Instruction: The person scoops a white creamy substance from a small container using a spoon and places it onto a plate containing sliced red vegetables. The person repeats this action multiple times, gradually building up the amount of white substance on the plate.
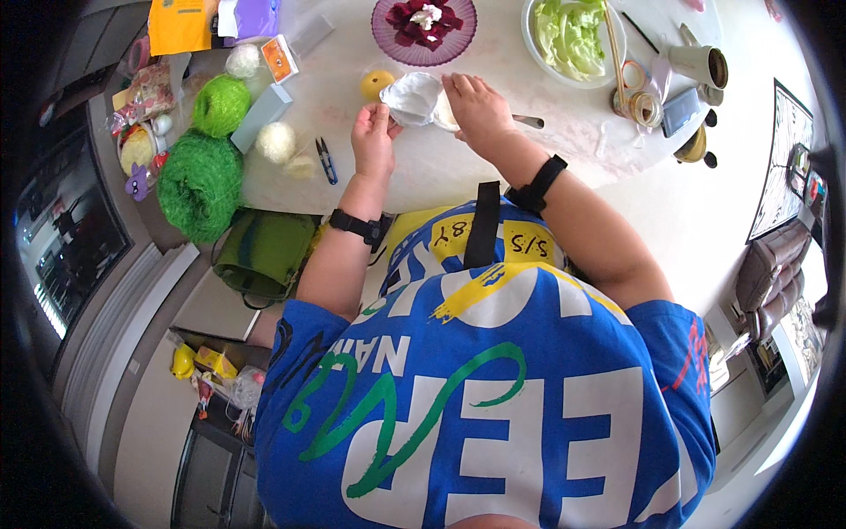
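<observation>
My left hand pinches the near left edge of a small bowl-shaped thing lined or wrapped in white. At its right side, my right hand lies with bent fingers over a small round dish with cream-coloured contents, partly covering it; whether it grips the dish is hidden. A yellow ball-like thing sits just beyond my left hand. Beyond both hands stands a purple ridged plate with dark red pieces and a white dollop. The metal handle of a utensil sticks out right of my right hand.
Blue thread snips and a cream yarn ball lie left of my left hand, with green yarn balls at the table's edge. A bowl of lettuce, a glass jar and a cup stand right.
</observation>
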Tool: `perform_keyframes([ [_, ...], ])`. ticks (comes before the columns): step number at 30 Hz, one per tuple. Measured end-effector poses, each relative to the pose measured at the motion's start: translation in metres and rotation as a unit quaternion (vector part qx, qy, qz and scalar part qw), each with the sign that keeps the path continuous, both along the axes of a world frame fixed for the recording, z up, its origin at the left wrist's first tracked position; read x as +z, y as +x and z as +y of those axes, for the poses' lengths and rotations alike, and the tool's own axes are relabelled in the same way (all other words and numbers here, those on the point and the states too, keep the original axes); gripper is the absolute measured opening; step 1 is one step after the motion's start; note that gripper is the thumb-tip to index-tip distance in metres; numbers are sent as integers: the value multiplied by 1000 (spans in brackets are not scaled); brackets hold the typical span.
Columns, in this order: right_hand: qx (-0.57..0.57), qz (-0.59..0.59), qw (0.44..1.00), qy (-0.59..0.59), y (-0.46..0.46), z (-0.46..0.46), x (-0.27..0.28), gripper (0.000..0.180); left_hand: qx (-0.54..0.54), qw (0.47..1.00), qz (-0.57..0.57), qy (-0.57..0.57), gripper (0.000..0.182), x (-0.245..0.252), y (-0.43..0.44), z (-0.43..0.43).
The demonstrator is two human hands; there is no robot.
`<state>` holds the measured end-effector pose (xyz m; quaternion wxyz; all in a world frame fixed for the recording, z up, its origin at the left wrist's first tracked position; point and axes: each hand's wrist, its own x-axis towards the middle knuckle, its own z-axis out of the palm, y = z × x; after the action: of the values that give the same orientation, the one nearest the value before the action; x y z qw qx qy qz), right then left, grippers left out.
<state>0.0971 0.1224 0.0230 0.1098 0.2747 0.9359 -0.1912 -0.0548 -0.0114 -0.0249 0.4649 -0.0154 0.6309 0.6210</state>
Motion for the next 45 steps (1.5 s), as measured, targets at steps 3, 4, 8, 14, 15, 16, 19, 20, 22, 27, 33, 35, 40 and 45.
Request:
perform_keyframes([
  [3,-4,44,999,17,4,-1,2,84,1,1000,5,2,14,0,-1,2],
  [4,-4,55,998,24,5,-1,3,81,-2,1000,7,4,14,1,-2,3],
  [8,-5,48,999,19,6,-1,3,82,-17,1000,22,-7,14,1,-7,6],
  [14,-7,45,999,28,4,-1,1,83,17,999,25,-33,13,1,2,-3],
  [15,-5,43,999,29,3,-1,1,83,28,999,19,-30,13,0,5,-5],
  [16,-4,41,999,29,3,-1,1,83,38,999,13,-27,13,0,10,-8],
  [19,-15,6,1000,1,1,-1,3,91,59,998,-1,-5,14,-1,20,-14],
  [20,-16,2,1000,-3,1,-1,3,91,64,998,-5,6,14,-1,23,-16],
  [22,-18,-3,1000,-12,0,-1,4,91,81,996,-20,6,14,-2,30,-20],
  [27,-10,23,999,28,1,-3,3,83,114,993,-32,17,14,-4,41,-25],
  [33,-14,20,999,48,2,-6,-3,73,146,988,-48,20,14,4,53,-30],
  [35,-14,29,997,69,1,-6,-4,74,148,988,-44,25,15,6,53,-29],
  [40,-2,22,999,45,1,-2,-2,81,128,988,-69,45,15,7,45,-31],
  [45,8,8,999,31,1,0,0,89,89,988,-105,72,25,8,36,-33],
])
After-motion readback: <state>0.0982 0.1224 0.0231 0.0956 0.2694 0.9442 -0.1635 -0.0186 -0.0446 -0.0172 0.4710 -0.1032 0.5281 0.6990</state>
